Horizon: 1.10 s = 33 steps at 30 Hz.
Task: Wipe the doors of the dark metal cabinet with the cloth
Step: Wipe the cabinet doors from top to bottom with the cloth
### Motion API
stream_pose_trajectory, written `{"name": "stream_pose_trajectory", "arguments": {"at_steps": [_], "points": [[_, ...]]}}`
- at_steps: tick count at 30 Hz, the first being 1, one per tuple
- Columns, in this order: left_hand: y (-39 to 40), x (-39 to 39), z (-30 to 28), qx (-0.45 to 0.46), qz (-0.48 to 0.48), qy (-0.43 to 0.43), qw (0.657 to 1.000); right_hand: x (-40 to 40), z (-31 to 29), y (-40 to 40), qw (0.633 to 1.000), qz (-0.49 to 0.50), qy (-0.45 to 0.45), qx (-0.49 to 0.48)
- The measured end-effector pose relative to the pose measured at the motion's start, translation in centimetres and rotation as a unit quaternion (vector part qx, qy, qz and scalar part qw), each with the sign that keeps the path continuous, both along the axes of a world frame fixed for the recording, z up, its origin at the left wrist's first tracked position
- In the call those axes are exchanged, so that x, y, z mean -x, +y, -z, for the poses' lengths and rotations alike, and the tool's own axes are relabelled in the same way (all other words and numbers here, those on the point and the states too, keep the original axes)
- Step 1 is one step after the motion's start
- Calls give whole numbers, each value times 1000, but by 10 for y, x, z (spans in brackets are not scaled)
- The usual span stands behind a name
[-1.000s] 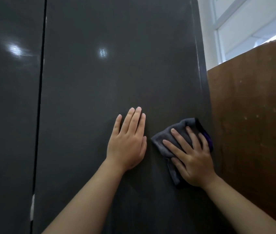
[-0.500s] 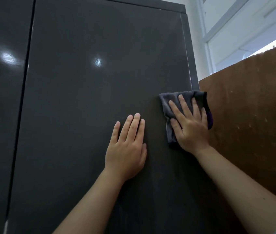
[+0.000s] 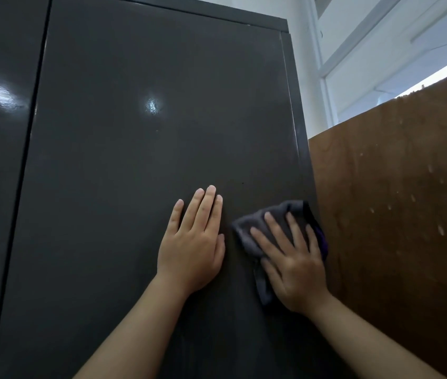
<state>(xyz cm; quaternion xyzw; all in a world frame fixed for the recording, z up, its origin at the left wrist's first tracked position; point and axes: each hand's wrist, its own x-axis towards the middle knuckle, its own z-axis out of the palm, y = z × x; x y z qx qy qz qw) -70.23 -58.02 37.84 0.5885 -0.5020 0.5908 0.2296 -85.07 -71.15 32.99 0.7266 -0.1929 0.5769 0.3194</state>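
My right hand (image 3: pixel 296 266) has slid the cloth (image 3: pixel 277 228) down the door (image 3: pixel 135 187) — fingers flat, pressing; left hand (image 3: pixel 192 250) flat beside it — right edge nearly wiped.

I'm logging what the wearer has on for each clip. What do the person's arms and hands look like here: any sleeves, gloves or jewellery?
Both forearms are bare all the way to the picture's lower edge, so no sleeves show. The left hand and right hand wear no gloves, and no rings, watch or bracelets are visible. The fingernails are short and unpainted.

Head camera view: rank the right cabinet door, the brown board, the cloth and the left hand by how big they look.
1. right cabinet door
2. brown board
3. left hand and cloth: unsure, since the right hand covers much of the cloth.
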Motion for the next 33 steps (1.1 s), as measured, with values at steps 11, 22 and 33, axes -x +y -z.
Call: {"name": "stream_pose_trajectory", "arguments": {"at_steps": [11, 22, 33], "points": [[1, -5, 0, -8, -19, -11, 1000, -4, -139, -10, 990, 4, -87, -115], [1, -1, 3, -9, -3, 11, 1000, -5, 2, 5, 999, -9, 12, 40], [36, -24, 7, 2, -16, 28, 999, -32, -62, 23, 986, 2, -142, -88]]}}
